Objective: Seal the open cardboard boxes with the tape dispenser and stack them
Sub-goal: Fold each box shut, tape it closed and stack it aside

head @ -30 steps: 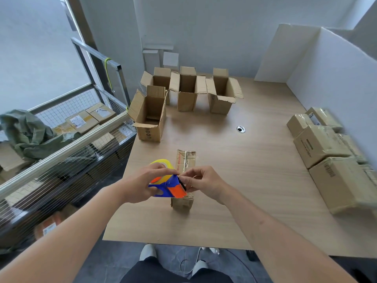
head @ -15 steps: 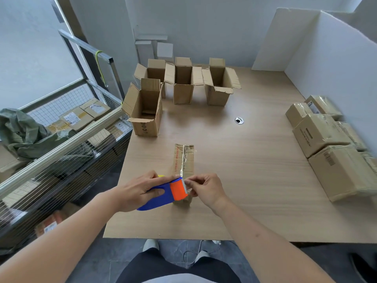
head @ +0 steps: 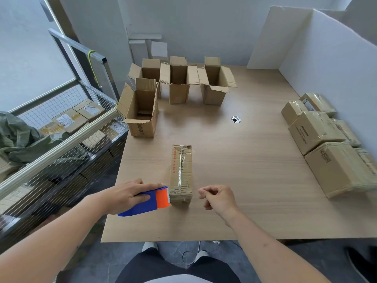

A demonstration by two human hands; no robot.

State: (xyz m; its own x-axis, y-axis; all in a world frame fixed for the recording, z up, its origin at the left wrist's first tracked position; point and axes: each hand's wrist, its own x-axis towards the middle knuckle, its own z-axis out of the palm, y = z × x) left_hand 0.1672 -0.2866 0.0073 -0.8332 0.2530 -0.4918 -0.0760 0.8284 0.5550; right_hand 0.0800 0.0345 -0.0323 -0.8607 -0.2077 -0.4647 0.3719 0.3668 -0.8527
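The left hand (head: 124,196) has its grip wrapped round the blue handle of the tape dispenser (head: 152,201), fingers over the top and thumb along the near side. The dispenser's orange head points away from that grip toward the right, its toothed edge touching the near left corner of the taped box (head: 181,173). This long, narrow box lies flat on the table (head: 244,180), stretching away from the grip toward the far side, with a shiny strip of tape running down its top.

The right hand (head: 219,198) hovers just beyond the box from the left grip, apart from it. Its grip is loosely clenched with the fingers curled in, grasping nothing that can be made out.

Far ahead of both grips stand four open boxes with their flaps up: one open box (head: 140,117) nearer and to the left, and three more behind it in a row (head: 179,84). Well off to the right of the right grip, sealed boxes (head: 326,148) sit together against a white partition (head: 326,58). To the left of the left grip, beyond the table's edge, a wire cage cart (head: 61,139) holds more parcels and a green cloth (head: 18,139).
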